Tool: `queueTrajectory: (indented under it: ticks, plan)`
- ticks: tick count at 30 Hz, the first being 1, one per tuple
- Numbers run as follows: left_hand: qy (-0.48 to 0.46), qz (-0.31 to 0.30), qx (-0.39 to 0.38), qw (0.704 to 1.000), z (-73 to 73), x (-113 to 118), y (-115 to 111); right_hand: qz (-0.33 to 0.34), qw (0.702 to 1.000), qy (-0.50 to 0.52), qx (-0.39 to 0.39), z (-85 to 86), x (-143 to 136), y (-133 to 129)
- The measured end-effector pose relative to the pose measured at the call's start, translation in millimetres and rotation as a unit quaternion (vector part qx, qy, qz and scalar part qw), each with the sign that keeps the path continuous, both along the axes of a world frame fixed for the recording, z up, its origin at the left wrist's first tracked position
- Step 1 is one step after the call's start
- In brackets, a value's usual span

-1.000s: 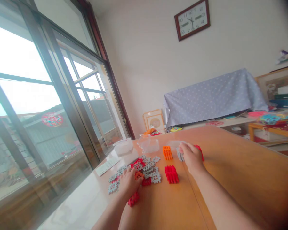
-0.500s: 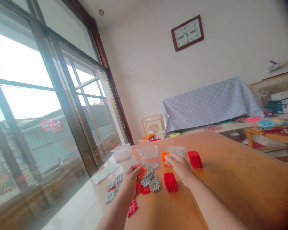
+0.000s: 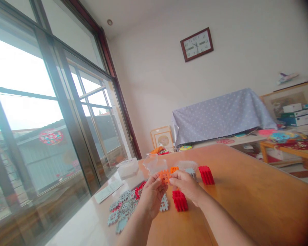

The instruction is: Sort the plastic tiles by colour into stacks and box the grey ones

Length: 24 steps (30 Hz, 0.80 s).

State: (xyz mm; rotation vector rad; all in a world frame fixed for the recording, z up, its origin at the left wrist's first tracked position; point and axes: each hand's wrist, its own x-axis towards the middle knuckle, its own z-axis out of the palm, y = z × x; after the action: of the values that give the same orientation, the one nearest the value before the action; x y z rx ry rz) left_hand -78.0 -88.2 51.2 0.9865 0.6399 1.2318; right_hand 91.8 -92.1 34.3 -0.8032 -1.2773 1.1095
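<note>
An orange waffle block (image 3: 164, 176), a flat square tile with notched edges, is raised over the table between my hands. My left hand (image 3: 152, 194) pinches its left side. The fingertips of my right hand (image 3: 186, 186) close on its right edge. Just behind stands a small orange stack (image 3: 174, 169), partly hidden by the hands. A stack of red waffle blocks (image 3: 180, 201) is below my right hand, and another red stack (image 3: 206, 175) stands farther right. Loose grey waffle blocks (image 3: 124, 205) lie around my left forearm, with red ones (image 3: 140, 188) among them.
Clear plastic packaging (image 3: 155, 164) and a white box (image 3: 128, 169) lie at the table's far left, near a paper sheet (image 3: 109, 191). Another clear plastic piece (image 3: 187, 165) sits behind my right hand. Windows (image 3: 92, 102) line the left side.
My left hand has lifted the orange waffle block from the pile and moved right. My right hand has left the orange stack and come to the block. The view has tilted slightly.
</note>
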Motion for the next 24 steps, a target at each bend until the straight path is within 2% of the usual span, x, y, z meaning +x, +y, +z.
queueTrajectory:
  ticks: [3,6,9,12,15,20,24]
  plan:
    - [0.010,0.010,0.006,1.000,-1.0,3.0,0.3,0.000,1.000,0.022,-0.022,3.2,1.5,-0.6]
    - [0.021,0.059,0.029,0.998,-2.9,3.6,3.6,0.006,0.999,0.031,-0.038,4.5,1.4,-0.4]
    - [0.085,0.117,0.095,0.985,-7.2,5.0,7.8,0.000,0.996,0.069,-0.051,4.3,1.1,-0.1]
    - [0.172,0.133,0.186,0.958,-14.1,9.0,11.4,-0.004,0.993,0.098,-0.063,4.0,2.4,-0.1]
    - [0.252,0.136,0.253,0.924,-19.8,13.6,14.9,-0.006,0.994,0.083,-0.074,4.3,3.8,-0.2]
    - [0.385,0.195,0.304,0.849,-19.1,14.4,19.0,-0.031,0.995,0.031,-0.091,5.3,4.1,0.9]
    - [0.440,0.197,0.321,0.815,-15.2,12.3,18.8,-0.034,0.994,0.029,-0.098,5.1,5.1,2.6]
